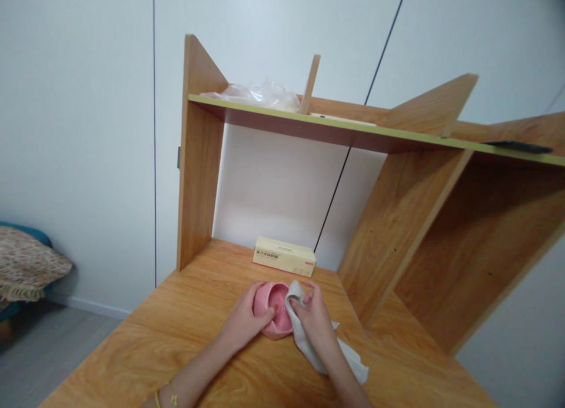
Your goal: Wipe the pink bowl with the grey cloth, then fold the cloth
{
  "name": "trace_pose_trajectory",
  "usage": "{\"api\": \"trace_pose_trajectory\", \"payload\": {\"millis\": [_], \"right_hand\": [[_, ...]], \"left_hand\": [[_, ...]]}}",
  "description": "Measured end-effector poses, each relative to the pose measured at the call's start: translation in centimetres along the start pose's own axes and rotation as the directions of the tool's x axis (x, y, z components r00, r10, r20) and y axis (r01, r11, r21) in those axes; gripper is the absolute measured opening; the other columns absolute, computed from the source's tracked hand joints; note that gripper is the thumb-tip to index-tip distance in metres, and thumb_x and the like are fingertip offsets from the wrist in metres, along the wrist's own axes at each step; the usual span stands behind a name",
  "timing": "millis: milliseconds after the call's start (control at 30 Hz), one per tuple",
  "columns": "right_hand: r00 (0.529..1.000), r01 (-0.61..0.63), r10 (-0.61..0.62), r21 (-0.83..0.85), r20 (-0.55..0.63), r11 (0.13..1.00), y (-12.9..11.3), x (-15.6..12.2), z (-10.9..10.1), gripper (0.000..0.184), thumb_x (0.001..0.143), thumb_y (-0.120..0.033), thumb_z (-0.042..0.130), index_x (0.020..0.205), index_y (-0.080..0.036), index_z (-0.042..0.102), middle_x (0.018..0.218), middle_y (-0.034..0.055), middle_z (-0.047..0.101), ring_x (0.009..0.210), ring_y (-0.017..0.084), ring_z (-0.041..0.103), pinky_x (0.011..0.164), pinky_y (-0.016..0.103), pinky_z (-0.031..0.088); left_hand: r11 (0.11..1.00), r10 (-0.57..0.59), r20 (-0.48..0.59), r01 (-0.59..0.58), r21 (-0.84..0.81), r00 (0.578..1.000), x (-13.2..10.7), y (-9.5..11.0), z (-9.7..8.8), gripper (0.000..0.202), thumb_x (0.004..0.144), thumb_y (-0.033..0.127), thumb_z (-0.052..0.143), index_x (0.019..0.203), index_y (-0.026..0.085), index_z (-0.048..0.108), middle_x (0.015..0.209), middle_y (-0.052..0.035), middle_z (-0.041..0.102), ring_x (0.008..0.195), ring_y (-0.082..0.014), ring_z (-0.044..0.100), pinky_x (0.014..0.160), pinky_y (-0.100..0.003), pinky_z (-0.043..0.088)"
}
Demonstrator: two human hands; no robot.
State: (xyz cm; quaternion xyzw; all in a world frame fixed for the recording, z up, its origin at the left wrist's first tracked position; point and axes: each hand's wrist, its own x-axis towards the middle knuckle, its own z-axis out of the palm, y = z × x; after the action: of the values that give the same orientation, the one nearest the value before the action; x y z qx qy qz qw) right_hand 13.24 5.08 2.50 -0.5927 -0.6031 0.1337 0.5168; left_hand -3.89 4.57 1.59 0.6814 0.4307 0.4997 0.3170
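A pink bowl-like container (277,331) with a hollow inside is tilted just over the wooden desk; I cannot tell whether it touches the surface. My left hand (251,314) grips its left side, thumb hooked over the rim and fingers behind. In my right hand (313,314) a light grey cloth (304,340) is pinched and pressed against the container's right rim. The cloth's loose end trails under my right forearm onto the desk.
A cream box (283,256) with printed lettering stands at the back of the desk (176,331). Above runs a wooden shelf (265,115) holding a clear plastic bag (260,96) and a dark flat object (521,146). An upright panel (397,231) rises at right.
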Motion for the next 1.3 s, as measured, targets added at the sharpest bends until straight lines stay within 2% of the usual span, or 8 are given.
{"api": "trace_pose_trajectory", "payload": {"millis": [167, 367, 567, 733, 933, 1067, 1200, 1300], "right_hand": [[0.993, -0.085, 0.087, -0.038, 0.08, 0.996, 1.4, -0.8, 0.3, 0.055, 0.062, -0.034, 0.059, 0.109, -0.012, 0.04, 0.068, 0.0009, 0.058, 0.063, 0.02, 0.057, 0.056, 0.028, 0.043], [0.975, -0.089, 0.097, -0.047, 0.202, 0.995, 1.8, -1.5, 0.4, 0.058, 0.068, -0.034, 0.054, 0.118, -0.014, 0.035, 0.102, 0.0108, 0.061, 0.091, 0.022, 0.059, 0.074, 0.028, 0.043], [0.957, -0.122, 0.181, -0.251, 0.227, 0.96, 2.1, -2.2, 0.1, 0.049, 0.076, -0.028, 0.042, 0.124, -0.018, 0.037, 0.094, 0.0065, 0.065, 0.093, 0.02, 0.059, 0.075, 0.026, 0.041], [0.96, -0.135, 0.211, -0.353, 0.186, 0.926, 2.0, -2.6, 0.0, 0.049, 0.078, -0.025, 0.038, 0.127, -0.019, 0.037, 0.098, 0.0067, 0.065, 0.099, 0.02, 0.056, 0.079, 0.025, 0.039], [0.977, -0.161, 0.191, -0.259, 0.095, 0.952, 2.1, -2.7, 0.1, 0.043, 0.08, -0.028, 0.034, 0.119, -0.015, 0.047, 0.106, 0.0096, 0.062, 0.102, 0.021, 0.054, 0.079, 0.026, 0.04], [0.99, -0.131, 0.136, -0.106, 0.047, 0.986, 2.6, -2.7, 0.3, 0.04, 0.08, -0.033, 0.035, 0.112, -0.015, 0.053, 0.101, 0.0097, 0.064, 0.096, 0.022, 0.058, 0.074, 0.026, 0.043], [0.984, -0.158, 0.169, -0.177, 0.049, 0.972, 2.6, -2.7, 0.5, 0.033, 0.078, -0.032, 0.04, 0.098, -0.016, 0.061, 0.085, 0.0105, 0.068, 0.081, 0.023, 0.062, 0.063, 0.026, 0.043], [0.988, -0.13, 0.149, -0.264, 0.052, 0.956, 2.3, -2.5, 0.3, 0.03, 0.077, -0.03, 0.043, 0.096, -0.016, 0.062, 0.084, 0.0113, 0.068, 0.079, 0.023, 0.063, 0.061, 0.025, 0.042]], "left_hand": [[0.998, 0.045, 0.019, -0.046, 0.036, 0.999, -0.2, 0.2, 0.0, 0.049, 0.068, 0.023, 0.059, 0.115, 0.017, 0.048, 0.117, -0.0081, 0.053, 0.107, -0.0228, 0.049, 0.094, -0.035, 0.036], [0.991, 0.079, 0.079, -0.087, 0.104, 0.994, -0.4, 1.1, 0.0, 0.048, 0.066, 0.018, 0.056, 0.114, 0.02, 0.051, 0.115, -0.0052, 0.056, 0.105, -0.0219, 0.05, 0.093, -0.034, 0.037], [0.964, 0.111, 0.156, -0.144, 0.222, 0.982, -0.8, 1.9, 0.1, 0.056, 0.067, 0.021, 0.055, 0.121, 0.022, 0.046, 0.11, -0.0055, 0.056, 0.101, -0.0218, 0.05, 0.09, -0.034, 0.038], [0.942, 0.06, 0.203, -0.123, 0.311, 0.977, -1.1, 2.0, 0.0, 0.061, 0.07, 0.033, 0.057, 0.128, 0.027, 0.037, 0.101, -0.0057, 0.055, 0.092, -0.0233, 0.054, 0.081, -0.036, 0.043], [0.994, 0.095, 0.124, -0.1, 0.034, 0.988, -1.5, 0.3, 1.5, 0.082, 0.067, 0.041, 0.065, 0.132, 0.017, 0.022, 0.131, -0.0133, 0.036, 0.116, -0.0263, 0.039, 0.096, -0.037, 0.032], [0.979, 0.084, 0.202, -0.043, -0.199, 0.976, -1.6, -0.2, 2.5, 0.079, 0.071, 0.034, 0.064, 0.132, 0.017, 0.017, 0.123, -0.0137, 0.046, 0.106, -0.0233, 0.05, 0.089, -0.034, 0.04], [0.984, -0.004, 0.194, 0.038, -0.172, 0.981, -1.4, 0.3, 2.3, 0.078, 0.072, 0.029, 0.061, 0.134, 0.018, 0.015, 0.113, -0.01, 0.054, 0.092, -0.0206, 0.057, 0.078, -0.031, 0.047], [0.998, 0.013, 0.144, -0.003, -0.07, 0.99, -1.3, 0.7, 1.7, 0.076, 0.068, 0.023, 0.063, 0.133, 0.017, 0.023, 0.117, -0.0096, 0.053, 0.099, -0.0225, 0.054, 0.085, -0.032, 0.043]]}}
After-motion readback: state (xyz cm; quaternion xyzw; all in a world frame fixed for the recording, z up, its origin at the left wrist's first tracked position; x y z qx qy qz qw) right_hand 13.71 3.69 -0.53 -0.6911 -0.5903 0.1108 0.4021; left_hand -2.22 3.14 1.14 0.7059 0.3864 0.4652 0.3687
